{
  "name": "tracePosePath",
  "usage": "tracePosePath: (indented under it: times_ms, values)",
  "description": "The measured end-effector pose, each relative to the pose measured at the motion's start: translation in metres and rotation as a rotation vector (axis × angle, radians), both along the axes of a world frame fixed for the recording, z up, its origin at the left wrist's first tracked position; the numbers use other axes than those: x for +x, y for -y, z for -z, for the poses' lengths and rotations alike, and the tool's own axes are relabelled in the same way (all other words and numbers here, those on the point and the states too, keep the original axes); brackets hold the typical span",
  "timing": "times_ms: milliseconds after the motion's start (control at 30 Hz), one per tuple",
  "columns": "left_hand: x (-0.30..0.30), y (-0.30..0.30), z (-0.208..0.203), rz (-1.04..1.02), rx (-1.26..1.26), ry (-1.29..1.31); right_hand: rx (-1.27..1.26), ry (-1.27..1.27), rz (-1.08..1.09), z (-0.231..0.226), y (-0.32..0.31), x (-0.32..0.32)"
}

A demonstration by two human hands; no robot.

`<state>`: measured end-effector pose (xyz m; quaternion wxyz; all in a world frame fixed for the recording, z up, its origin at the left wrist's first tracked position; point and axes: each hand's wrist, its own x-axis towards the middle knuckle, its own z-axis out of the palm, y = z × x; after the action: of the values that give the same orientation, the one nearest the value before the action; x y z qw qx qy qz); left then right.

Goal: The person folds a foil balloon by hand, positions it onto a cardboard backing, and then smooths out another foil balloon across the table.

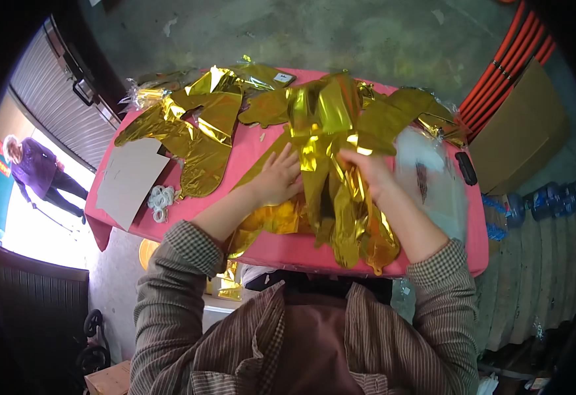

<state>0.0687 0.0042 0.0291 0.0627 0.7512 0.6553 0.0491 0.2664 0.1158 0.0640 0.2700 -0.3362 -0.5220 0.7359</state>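
Observation:
Several flat, shiny gold foil balloons lie over a pink-covered table in front of me. The crumpled gold foil balloon nearest my hands stretches across the middle, its folds drooping toward the table's near edge. My left hand rests on the foil at its left side, fingers stretched out. On the other side, my right hand has its fingers closed on a fold of the same balloon; the fingertips are partly hidden by the foil. Another gold foil balloon is spread at the left.
At the left lie a pale card sheet and a bundle of white rings. Clear plastic bags and a black object are at the right. Beyond stand cardboard and orange pipes. A person stands in the doorway.

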Motion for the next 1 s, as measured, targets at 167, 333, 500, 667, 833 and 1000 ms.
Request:
tracePosePath:
  times_ms: [167, 333, 500, 667, 833, 1000]
  values:
    - [-0.03, 0.023, -0.003, 0.102, -0.021, 0.113, -0.238, 0.101, -0.005, 0.053, 0.031, 0.019]
    - [-0.034, 0.036, 0.021, 0.101, 0.099, 0.035, -0.523, -0.082, -0.013, 0.048, 0.063, 0.009]
    - [-0.032, 0.039, 0.019, 0.077, 0.115, 0.056, -0.266, -0.048, -0.102, 0.028, 0.08, 0.013]
    - [-0.041, 0.049, -0.004, 0.033, -0.019, 0.094, -0.099, 0.205, -0.245, 0.006, 0.07, 0.037]
    - [-0.041, 0.065, 0.008, 0.034, 0.033, 0.07, 0.146, 0.646, -0.614, -0.006, 0.065, 0.059]
    - [-0.031, 0.074, 0.008, -0.018, 0.051, 0.039, 0.609, 0.817, -0.46, -0.056, 0.051, 0.048]
